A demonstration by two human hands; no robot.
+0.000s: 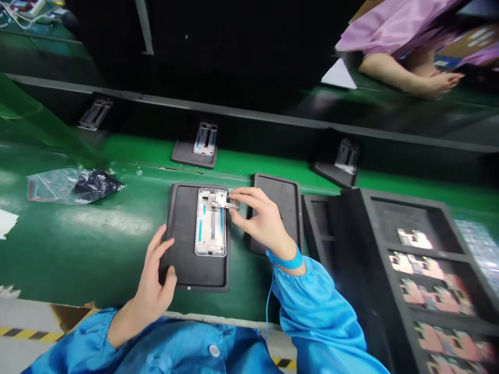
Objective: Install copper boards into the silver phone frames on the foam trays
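A phone frame (206,234) with blue strips lies face up on a black tray (183,259) before me. My right hand (263,215), with a blue strap at the wrist, pinches a small phone circuit board (223,199) between thumb and fingers. The board overlaps the frame's upper right part; whether it touches the frame I cannot tell. At the tray's left edge rests my left hand (154,275), fingers apart and holding nothing. A second black tray (276,189) lies partly behind my right hand.
At right, a black compartment tray (374,218) holds several circuit boards (423,266). Along the green strip behind sit trays with phone frames (205,139). A plastic bag (74,185) lies at left. Across the bench are a co-worker's arms (409,78).
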